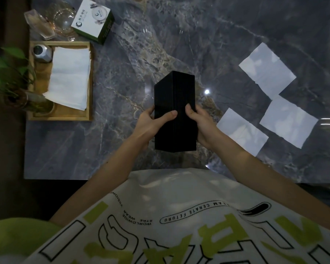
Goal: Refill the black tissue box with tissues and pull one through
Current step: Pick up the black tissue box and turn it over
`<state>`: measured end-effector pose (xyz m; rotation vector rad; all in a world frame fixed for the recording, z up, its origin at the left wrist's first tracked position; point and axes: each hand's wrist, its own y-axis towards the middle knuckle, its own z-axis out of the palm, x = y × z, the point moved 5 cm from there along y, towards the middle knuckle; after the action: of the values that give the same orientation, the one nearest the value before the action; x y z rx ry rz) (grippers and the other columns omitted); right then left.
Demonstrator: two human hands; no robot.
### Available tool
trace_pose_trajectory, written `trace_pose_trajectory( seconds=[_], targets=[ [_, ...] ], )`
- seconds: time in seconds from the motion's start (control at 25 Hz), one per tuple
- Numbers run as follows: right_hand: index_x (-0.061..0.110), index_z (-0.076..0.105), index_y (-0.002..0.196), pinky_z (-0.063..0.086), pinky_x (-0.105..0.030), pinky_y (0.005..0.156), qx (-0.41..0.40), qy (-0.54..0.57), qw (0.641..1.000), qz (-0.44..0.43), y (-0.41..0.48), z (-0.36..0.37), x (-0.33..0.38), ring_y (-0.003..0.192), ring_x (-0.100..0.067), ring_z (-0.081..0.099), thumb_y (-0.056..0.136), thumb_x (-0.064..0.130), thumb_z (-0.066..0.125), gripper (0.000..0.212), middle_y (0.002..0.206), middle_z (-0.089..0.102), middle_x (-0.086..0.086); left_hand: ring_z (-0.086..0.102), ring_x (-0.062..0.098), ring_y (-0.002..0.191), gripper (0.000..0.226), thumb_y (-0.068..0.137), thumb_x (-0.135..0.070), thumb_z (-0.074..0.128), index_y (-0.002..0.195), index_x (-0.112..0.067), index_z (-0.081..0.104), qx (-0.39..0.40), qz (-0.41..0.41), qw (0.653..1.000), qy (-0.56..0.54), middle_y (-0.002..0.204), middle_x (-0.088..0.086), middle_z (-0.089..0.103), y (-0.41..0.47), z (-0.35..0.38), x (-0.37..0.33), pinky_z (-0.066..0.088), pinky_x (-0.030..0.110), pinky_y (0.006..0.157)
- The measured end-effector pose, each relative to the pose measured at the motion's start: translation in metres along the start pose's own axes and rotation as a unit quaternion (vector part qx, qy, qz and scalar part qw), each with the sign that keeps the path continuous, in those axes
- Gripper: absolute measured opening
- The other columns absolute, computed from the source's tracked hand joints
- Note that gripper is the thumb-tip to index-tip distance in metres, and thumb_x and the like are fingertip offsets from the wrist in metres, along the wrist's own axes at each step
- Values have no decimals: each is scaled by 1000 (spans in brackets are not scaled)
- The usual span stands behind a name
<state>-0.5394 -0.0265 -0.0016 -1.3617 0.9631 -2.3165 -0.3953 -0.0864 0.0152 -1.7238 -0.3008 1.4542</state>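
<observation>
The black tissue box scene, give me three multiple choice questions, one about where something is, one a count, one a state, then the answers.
1. Where is the stack of tissues?
A. in the wooden tray
B. on the person's lap
C. on the black box

2. How many loose tissues lie on the right of the table?
A. one
B. three
C. five

3. The black tissue box is:
A. lying flat, untouched
B. held by both hands
C. in the tray

Answers: A, stack of tissues in wooden tray; B, three loose tissues apart; B, left hand and right hand grip black tissue box.
</observation>
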Motion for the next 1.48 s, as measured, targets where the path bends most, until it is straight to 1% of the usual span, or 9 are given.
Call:
trace_pose_trajectory(
  seconds=[0.16, 0.24, 0.4, 0.56, 0.88, 1.04, 1.12, 1.32, 1.48],
  targets=[
    [14, 50, 138, 49, -44, 102, -13, 11, 1000, 8, 3, -5, -1, 118, -27, 62, 99, 31, 51, 42, 130, 62, -12, 72, 9, 89, 33, 82, -35, 73, 113, -27, 63, -1, -13, 1000, -24, 103, -3, 72, 0, -6, 2, 57, 25, 63],
    [15, 49, 138, 48, -43, 103, -26, 8, 1000, 9, 5, -12, 0, 118, -26, 62, 100, 32, 49, 41, 131, 62, -11, 71, 15, 93, 41, 83, -41, 69, 119, -24, 63, 15, -27, 999, -32, 105, -3, 72, 0, -10, 3, 56, 29, 64],
    [21, 42, 144, 46, -38, 106, -59, -94, 993, -29, 14, -21, 4, 120, -17, 58, 100, 34, 48, 46, 134, 58, 1, 64, 6, 59, 15, 94, -32, 55, 98, -22, 64, 21, -33, 996, -82, 75, -9, 67, -1, -16, 2, 48, 23, 52],
    [23, 34, 150, 42, -19, 98, -73, -157, 984, -30, 14, -23, 0, 123, -7, 50, 101, 32, 48, 52, 138, 49, 11, 52, 0, 42, 17, 98, -28, 47, 89, -20, 59, 19, -35, 992, -121, 52, -14, 57, -2, -14, 3, 39, 16, 41],
    [13, 29, 151, 36, -38, 115, -85, -203, 975, -20, 19, -40, -17, 135, -17, 44, 101, 17, 48, 54, 150, 43, -1, 63, 4, 55, 18, 99, -23, 47, 95, -17, 64, 32, -27, 988, -151, 69, -8, 69, -6, -23, 11, 48, 15, 49],
    [13, 36, 148, 38, -37, 112, -112, -232, 966, -25, 20, -51, -19, 130, -18, 49, 102, 6, 42, 47, 143, 51, -3, 51, 2, 43, 19, 99, -20, 46, 103, -5, 57, 30, -32, 983, -178, 61, -3, 55, -6, -36, 12, 43, 13, 41],
    [13, 32, 149, 38, -37, 113, -118, -236, 964, -19, 20, -55, -20, 131, -19, 48, 101, 1, 39, 51, 144, 48, -3, 54, 2, 46, 22, 99, -20, 48, 112, -4, 55, 32, -24, 981, -187, 69, 1, 49, -5, -44, 14, 46, 15, 44],
    [16, 30, 151, 40, -39, 111, -105, -304, 946, -41, 22, -60, -23, 130, -19, 48, 100, 1, 37, 53, 144, 48, -2, 67, 3, 65, 30, 99, -13, 47, 127, -6, 56, -17, 25, 985, -167, 84, -5, 72, -5, -67, 20, 52, 16, 57],
    [22, 27, 152, 40, -43, 110, -99, -425, 895, -95, 18, -51, -20, 131, -24, 48, 93, 4, 39, 63, 145, 50, -5, 61, 16, 110, 54, 94, -1, 49, 146, -11, 38, -158, 139, 977, 49, 119, 10, 63, -3, -87, 27, 52, 33, 94]
  ],
)
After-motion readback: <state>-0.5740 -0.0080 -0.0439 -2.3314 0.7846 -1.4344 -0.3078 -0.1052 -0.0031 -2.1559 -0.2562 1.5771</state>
